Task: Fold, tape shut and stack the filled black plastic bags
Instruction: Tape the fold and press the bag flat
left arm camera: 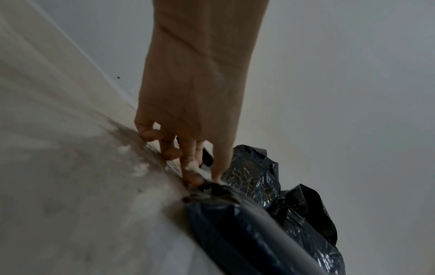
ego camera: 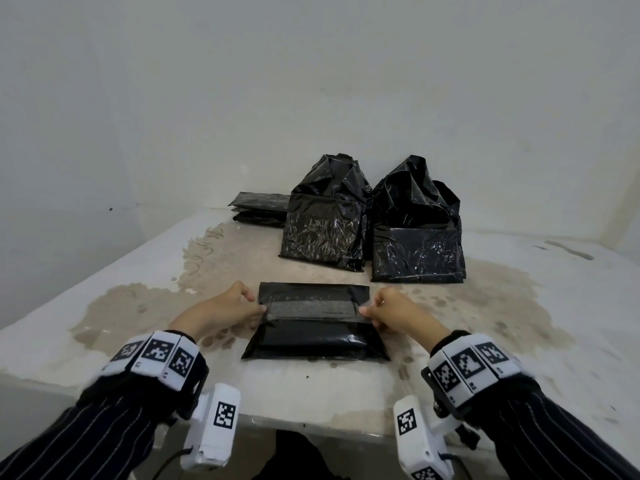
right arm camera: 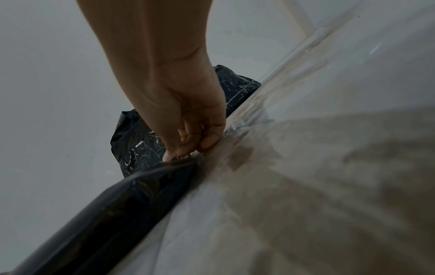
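Pinching the two ends of a strip of clear tape [ego camera: 312, 309], the left hand [ego camera: 221, 308] and right hand [ego camera: 398, 311] lie at the left and right edges of a folded black bag [ego camera: 313, 336] that lies flat near the front edge of the stained table [ego camera: 104, 271]. Thumb and fingertips of each hand are curled onto the tape at the bag's side; the strip spans the folded flap across the bag's width. Bare table surface lies open to the left and right of both hands, and a band of table separates the folded bag from the bags behind it.

Two unfolded filled bags [ego camera: 323, 223] stand side by side farther back, their tops crumpled upward. To their left, close to the wall, a low stack of flat folded bags [ego camera: 261, 207] rests on the table.

The left wrist view shows the left fingertips [left arm camera: 193, 178] touching the bag's bunched corner, with the standing bags beyond. The right wrist view shows the right fingertips [right arm camera: 188, 148] gripping the bag's raised edge, and the table's far right border against the wall. What the bags contain cannot be seen.
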